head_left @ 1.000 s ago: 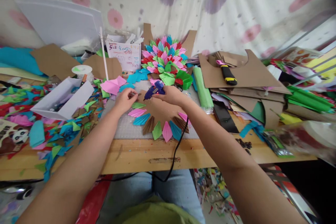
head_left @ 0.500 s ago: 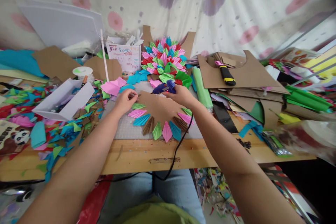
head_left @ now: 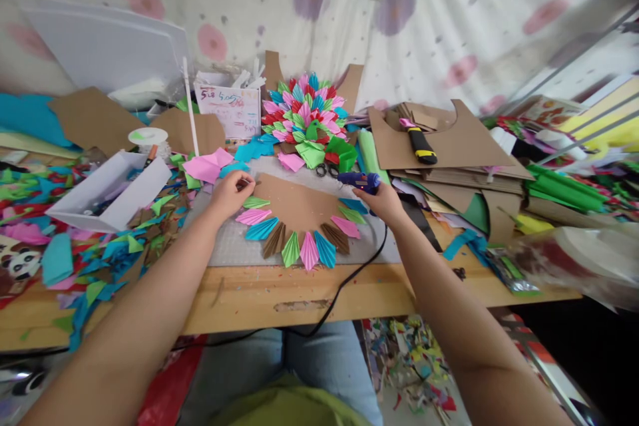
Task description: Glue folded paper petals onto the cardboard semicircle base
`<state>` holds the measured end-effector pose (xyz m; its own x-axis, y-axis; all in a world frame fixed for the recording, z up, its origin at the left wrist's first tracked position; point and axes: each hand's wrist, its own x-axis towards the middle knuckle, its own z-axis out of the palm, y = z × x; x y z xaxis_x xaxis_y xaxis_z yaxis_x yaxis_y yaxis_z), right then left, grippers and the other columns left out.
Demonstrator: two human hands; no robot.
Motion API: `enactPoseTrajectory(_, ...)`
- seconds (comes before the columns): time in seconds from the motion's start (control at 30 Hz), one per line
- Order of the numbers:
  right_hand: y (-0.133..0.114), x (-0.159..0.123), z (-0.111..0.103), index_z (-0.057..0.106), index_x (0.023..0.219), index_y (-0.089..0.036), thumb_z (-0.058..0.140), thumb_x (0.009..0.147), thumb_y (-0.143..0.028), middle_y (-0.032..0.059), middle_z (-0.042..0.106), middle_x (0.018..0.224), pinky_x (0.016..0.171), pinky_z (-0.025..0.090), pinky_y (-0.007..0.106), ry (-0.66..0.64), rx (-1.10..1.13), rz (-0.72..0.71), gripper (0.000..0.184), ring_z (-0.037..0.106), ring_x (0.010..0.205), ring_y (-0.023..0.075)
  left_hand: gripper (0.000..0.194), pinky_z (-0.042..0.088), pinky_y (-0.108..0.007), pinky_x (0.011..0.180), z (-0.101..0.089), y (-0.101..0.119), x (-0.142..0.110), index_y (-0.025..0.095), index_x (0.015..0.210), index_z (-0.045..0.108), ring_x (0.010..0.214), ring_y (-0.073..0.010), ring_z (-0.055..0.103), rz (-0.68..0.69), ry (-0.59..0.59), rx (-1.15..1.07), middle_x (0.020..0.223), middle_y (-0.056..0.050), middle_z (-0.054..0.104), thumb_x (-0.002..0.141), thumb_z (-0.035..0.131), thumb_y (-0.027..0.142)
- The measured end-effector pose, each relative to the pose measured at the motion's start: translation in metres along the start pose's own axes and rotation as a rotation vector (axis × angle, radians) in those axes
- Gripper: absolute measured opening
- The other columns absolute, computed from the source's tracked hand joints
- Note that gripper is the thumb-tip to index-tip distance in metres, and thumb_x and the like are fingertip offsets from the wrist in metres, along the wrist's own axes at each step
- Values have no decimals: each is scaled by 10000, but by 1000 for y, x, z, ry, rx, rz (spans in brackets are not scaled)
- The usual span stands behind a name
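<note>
In front of me lies a piece of brown cardboard (head_left: pixel 299 203), its sides and lower edge ringed with pleated paper leaves in green, pink, blue and brown. My left hand (head_left: pixel 229 194) is at its upper left corner with fingers pinched together; whatever is between them is too small to make out. A blue glue gun (head_left: pixel 360 180) is gripped in my right hand (head_left: pixel 383 204), to the right of the cardboard, nozzle pointing left. Its black cord (head_left: pixel 344 284) runs down over the table edge. Below the gun, a blue pleated leaf (head_left: pixel 353 205) sits on the cardboard's right edge.
Behind stands a colourful paper-leaf peacock (head_left: pixel 312 113), with scissors (head_left: pixel 327 170) before it. Paper scraps and a white box (head_left: pixel 112 190) fill the left side. Stacked cardboard (head_left: pixel 439 140) bearing a yellow-black cutter (head_left: pixel 421 144) and a green paper roll (head_left: pixel 369 153) are at right.
My right hand has moved the glue gun rightward, from above the cardboard to beyond its right edge. My left hand stays at the upper left corner. The view has shifted slightly.
</note>
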<state>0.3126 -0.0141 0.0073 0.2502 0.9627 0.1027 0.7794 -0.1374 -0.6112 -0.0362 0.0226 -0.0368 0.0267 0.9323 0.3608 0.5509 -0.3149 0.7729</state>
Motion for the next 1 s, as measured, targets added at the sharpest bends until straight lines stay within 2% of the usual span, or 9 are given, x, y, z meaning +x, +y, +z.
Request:
enactPoseTrajectory(0.2,6,3,2,607,965,-163,666,628,-470,70,646,821,649,444,336,43,-12,-30,460,589,743,227,79,480,-283,711,-5,8,-1,190,728,564,773,-149,561,123,4,72,792,-16,576,741,544,266)
enactPoseTrajectory(0.3,-2,1,-7,537,1101,-173,672,637,-462,107,610,1038,769,440,387,286,-8,-223,563,553,928,257,84,480,-294,732,-8,15,-1,190,719,586,803,-154,559,231,-40,149,820,-23,574,759,544,251)
enactPoseTrajectory(0.37,-21,-5,-12,533,1098,-180,644,688,-435,119,571,1108,853,405,420,434,-52,-359,495,493,1044,274,100,476,-318,768,-9,18,0,189,718,604,813,-161,562,297,-64,200,838,-30,578,768,549,257)
enactPoseTrajectory(0.4,-33,-9,-11,542,1080,-188,626,718,-414,111,568,1100,876,390,416,433,-61,-416,435,483,1055,266,106,471,-332,787,-10,18,1,189,720,612,815,-166,563,322,-70,226,844,-34,582,770,553,261)
enactPoseTrajectory(0.43,-47,-13,-8,558,1050,-196,604,748,-390,97,576,1072,884,385,398,385,-58,-473,361,488,1044,251,107,465,-345,804,-10,19,2,190,722,618,820,-172,563,341,-72,255,848,-37,588,770,557,262)
enactPoseTrajectory(0.53,-88,-22,16,607,940,-194,566,803,-315,66,597,997,832,403,303,48,-33,-599,187,535,937,186,90,447,-371,842,-9,20,3,194,737,631,860,-194,559,359,-67,348,870,-47,605,762,569,254)
enactPoseTrajectory(0.67,-125,-21,66,628,941,-173,563,821,-280,53,624,974,809,390,253,-264,-70,-665,173,549,911,151,73,434,-377,861,-7,23,1,200,744,643,895,-210,557,365,-90,418,886,-52,612,750,585,243)
enactPoseTrajectory(0.8,-141,-11,99,642,960,-169,536,840,-382,60,640,925,727,390,238,-333,-156,-648,267,562,852,150,68,434,-374,856,-5,24,1,187,758,654,897,-220,561,378,-110,461,894,-63,618,735,603,223)
enactPoseTrajectory(1.0,-143,-6,109,672,946,-192,541,828,-384,72,656,959,735,401,246,-350,-262,-642,261,588,865,168,71,435,-379,843,-4,23,3,175,751,655,877,-223,563,380,-103,475,887,-70,623,733,600,217)
